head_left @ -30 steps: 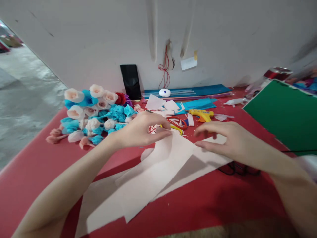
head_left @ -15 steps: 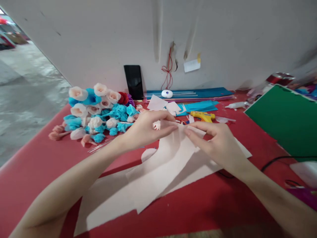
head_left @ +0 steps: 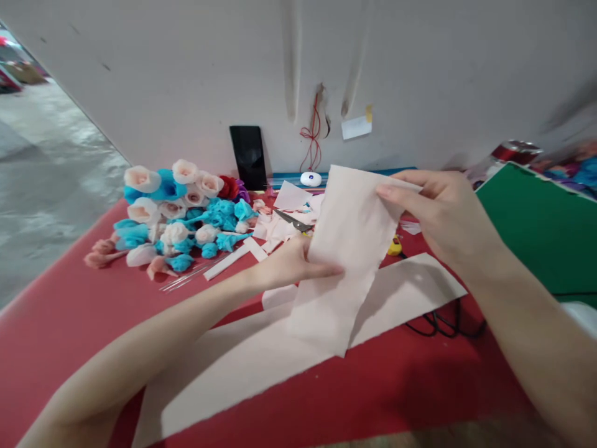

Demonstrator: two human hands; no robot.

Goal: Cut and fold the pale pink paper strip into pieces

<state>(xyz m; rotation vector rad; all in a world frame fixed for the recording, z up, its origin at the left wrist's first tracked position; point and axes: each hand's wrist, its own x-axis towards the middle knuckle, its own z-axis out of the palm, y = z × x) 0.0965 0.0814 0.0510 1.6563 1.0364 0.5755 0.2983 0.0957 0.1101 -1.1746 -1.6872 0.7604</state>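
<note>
A pale pink strip of crepe paper (head_left: 352, 230) stands tilted between my two hands. My left hand (head_left: 298, 258) grips its left edge, thumb across the front and fingers behind. Higher up, my right hand (head_left: 429, 199) pinches the upper right edge between thumb and fingers. Under the strip, a longer pale pink paper sheet (head_left: 224, 367) lies slantwise on the red tabletop (head_left: 373, 398). Scissors (head_left: 293, 219) rest among paper scraps just behind my left hand. Part of a yellow glue gun (head_left: 395, 246) shows beyond the strip, mostly hidden.
Blue, white and pink paper flowers (head_left: 186, 218) are heaped at the left. A black phone (head_left: 249, 155) leans on the wall, near a white oval case (head_left: 310, 179). At the right stands a green board (head_left: 536, 230), with a black cable (head_left: 443, 326) in front.
The strip's upper end has been raised and turned more upright. My right hand has moved up and right, while my left has slid lower along the strip. Scissors and scraps have come into sight.
</note>
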